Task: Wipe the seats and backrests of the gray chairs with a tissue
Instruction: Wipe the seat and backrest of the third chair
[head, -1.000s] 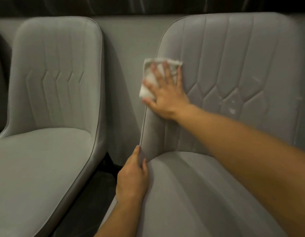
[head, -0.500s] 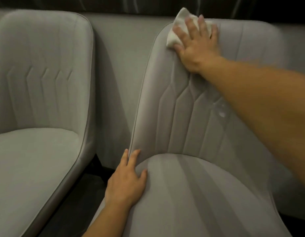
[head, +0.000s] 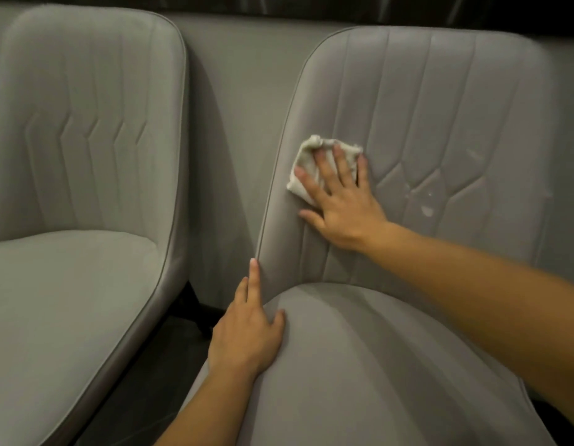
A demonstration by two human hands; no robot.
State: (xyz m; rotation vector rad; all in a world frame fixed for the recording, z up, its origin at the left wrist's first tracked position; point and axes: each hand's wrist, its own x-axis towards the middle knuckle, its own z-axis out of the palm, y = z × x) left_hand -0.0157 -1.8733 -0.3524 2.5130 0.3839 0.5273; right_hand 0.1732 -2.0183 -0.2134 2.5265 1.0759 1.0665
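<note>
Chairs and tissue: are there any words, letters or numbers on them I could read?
None: no words, letters, numbers or signs show anywhere.
Right chair's backrest: only stitched lines and a few pale spots.
Left chair: only stitched lines.
Tissue under the right hand: plain, no print.

gray stitched chairs [head: 440, 91], white tissue [head: 306, 165]

Two bare forearms enter the head view from the lower edge and the right edge, each ending in one of the hands: left hand [head: 245, 338], right hand [head: 342, 204]. No sleeve covers either forearm within view. Fingernails are short and unpainted; wrists and fingers [head: 324, 170] carry nothing.
</note>
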